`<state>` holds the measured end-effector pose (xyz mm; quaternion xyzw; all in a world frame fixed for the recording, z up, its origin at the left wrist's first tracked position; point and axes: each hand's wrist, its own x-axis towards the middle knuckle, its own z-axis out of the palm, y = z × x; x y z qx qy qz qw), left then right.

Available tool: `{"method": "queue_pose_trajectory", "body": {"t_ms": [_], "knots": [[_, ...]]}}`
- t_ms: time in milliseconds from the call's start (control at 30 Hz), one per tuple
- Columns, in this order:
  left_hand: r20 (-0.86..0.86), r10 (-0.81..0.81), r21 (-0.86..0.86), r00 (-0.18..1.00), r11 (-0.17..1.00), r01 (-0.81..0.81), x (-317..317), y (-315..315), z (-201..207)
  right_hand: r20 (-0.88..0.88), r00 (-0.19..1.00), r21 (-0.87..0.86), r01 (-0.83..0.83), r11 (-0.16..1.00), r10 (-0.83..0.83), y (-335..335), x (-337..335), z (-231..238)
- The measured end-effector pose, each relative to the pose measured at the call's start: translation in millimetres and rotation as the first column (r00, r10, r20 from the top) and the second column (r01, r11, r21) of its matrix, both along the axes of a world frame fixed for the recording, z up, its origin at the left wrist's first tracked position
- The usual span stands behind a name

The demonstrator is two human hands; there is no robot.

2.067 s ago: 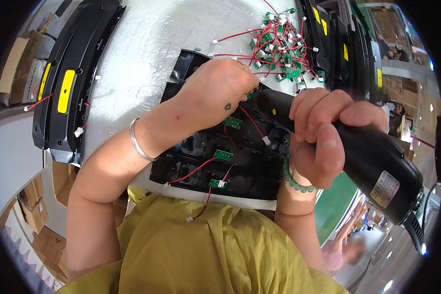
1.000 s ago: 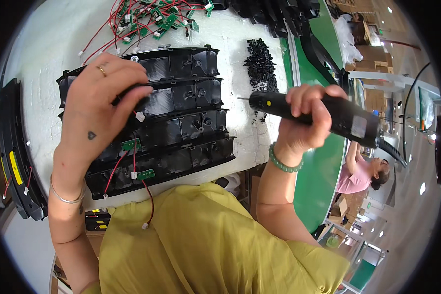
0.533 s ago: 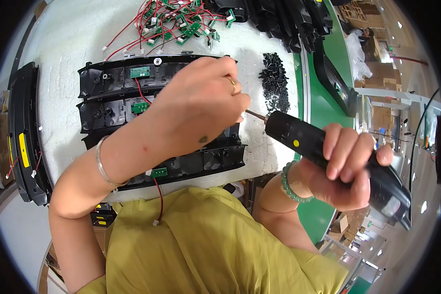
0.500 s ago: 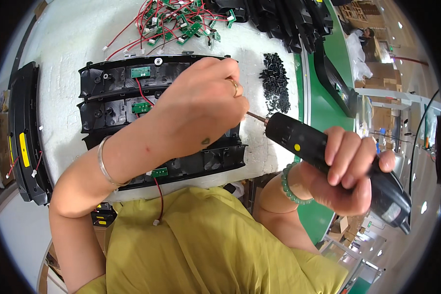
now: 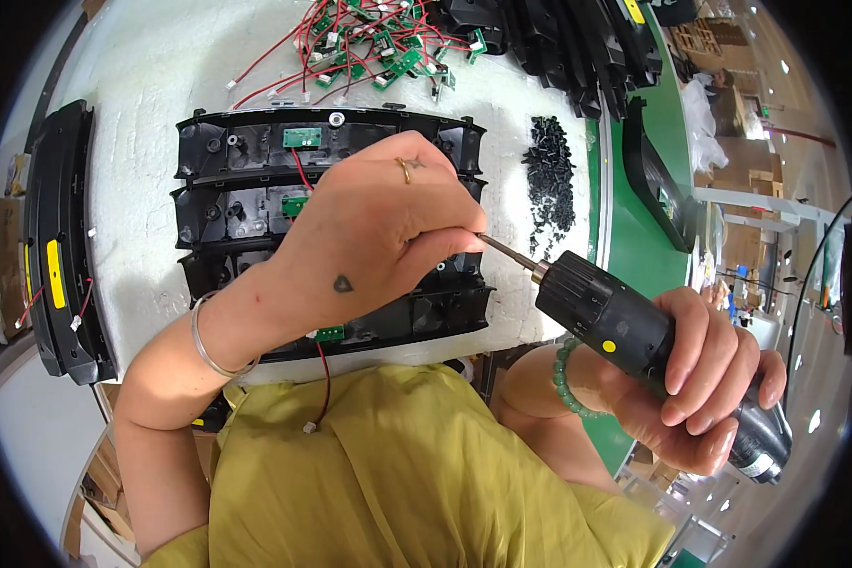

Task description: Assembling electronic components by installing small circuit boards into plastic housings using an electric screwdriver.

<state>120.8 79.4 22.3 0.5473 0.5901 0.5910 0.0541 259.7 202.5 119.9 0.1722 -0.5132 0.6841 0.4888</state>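
Note:
My right hand is wrapped around a black electric screwdriver, whose thin metal bit points left. Closed in a pinch, my left hand has thumb and forefinger at the tip of the bit. Whatever they hold there is too small and hidden to name. Under the left hand, long black plastic housings lie in a stack of rows, partly covered by my hand and forearm. Small green circuit boards sit in them, and a red wire with a white plug hangs over my lap.
Right of the housings is a pile of small black screws. Circuit boards with red wires lie heaped at the far side, beside stacked black housings. More housings stand at the left edge. A green table surface runs along the right.
My left hand has turned, so its thumb and forefinger now show at the bit's tip. The screwdriver has shifted slightly down and right in the picture. The whole view has moved a little.

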Motion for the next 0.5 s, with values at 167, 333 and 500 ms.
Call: {"method": "queue_pose_trajectory", "body": {"t_ms": [167, 333, 500], "knots": [[0.048, -0.030, 0.007, 0.998, 1.000, 0.030, 3, -4, -3, -0.035, 0.999, -0.040, -0.029, 0.999, 0.028, -2, -2, 1], [0.010, 0.042, 0.004, 0.999, 0.999, -0.042, 3, -16, -5, -0.074, 0.995, -0.060, -0.074, 0.995, 0.070, -11, -13, 1], [-0.083, 0.182, -0.069, 0.980, 0.980, -0.187, -25, -35, 8, 0.155, 0.986, 0.094, -0.072, 0.993, 0.057, -23, -42, -8]]}}
